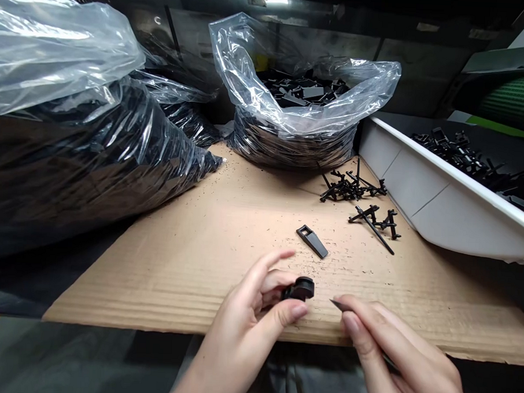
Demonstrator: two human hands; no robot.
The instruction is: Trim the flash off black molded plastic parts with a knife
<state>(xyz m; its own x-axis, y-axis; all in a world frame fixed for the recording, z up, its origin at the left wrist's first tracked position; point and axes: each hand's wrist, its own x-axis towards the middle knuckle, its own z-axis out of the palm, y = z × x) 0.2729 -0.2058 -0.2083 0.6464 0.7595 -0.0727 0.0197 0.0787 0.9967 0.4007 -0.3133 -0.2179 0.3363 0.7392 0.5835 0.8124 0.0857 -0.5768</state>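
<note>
My left hand [252, 318] pinches a small black plastic part [300, 289] with a round end between thumb and fingers, just above the near edge of the cardboard sheet [189, 263]. My right hand [394, 353] sits close to its right and grips a thin dark blade-like tool [338, 304], whose tip points left toward the part. A flat black wedge-shaped piece [312, 241] with a square hole lies on the cardboard beyond both hands.
Black plastic sprues [353, 189] and another sprue cluster [376, 220] lie at the cardboard's right. An open clear bag of black parts [300, 105] stands at the back. Large dark bags [73, 142] fill the left. A white tray [439, 198] with parts slants along the right.
</note>
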